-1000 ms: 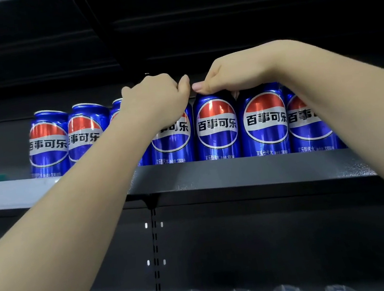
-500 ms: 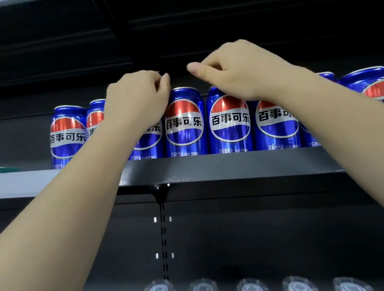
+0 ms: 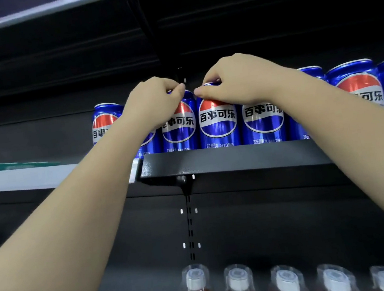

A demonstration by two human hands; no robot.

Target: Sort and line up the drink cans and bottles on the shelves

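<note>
Both hands up at top shelf (image 3: 236, 157). Left hand (image 3: 153, 101) curled over rim of one blue can (image 3: 179, 127); right hand (image 3: 233, 81) pinching top of neighbour can (image 3: 218, 122). Cans upright in row at shelf front edge, packed touching. Risk: top-only grip, twist or tug tips can forward off edge, down onto bottles (image 3: 239, 288) below. Packed row means one nudge shoves neighbours askew. Fingers behind cans hidden, so grip depth probably shallow, cannot confirm.
</note>
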